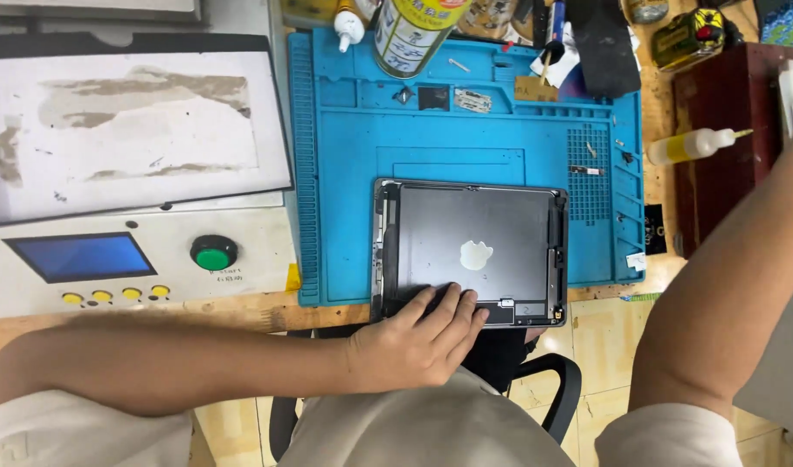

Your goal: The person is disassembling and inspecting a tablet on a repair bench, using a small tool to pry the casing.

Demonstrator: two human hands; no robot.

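One tablet shell point(471, 251), long axis left-right

A dark grey, rectangular metal tablet shell point(473, 251) lies flat and open-side up on the near part of a blue silicone work mat point(345, 173). Its inside is bare, with a pale logo cutout at the centre and narrow parts along both side edges. Its near edge overhangs the mat's front edge.
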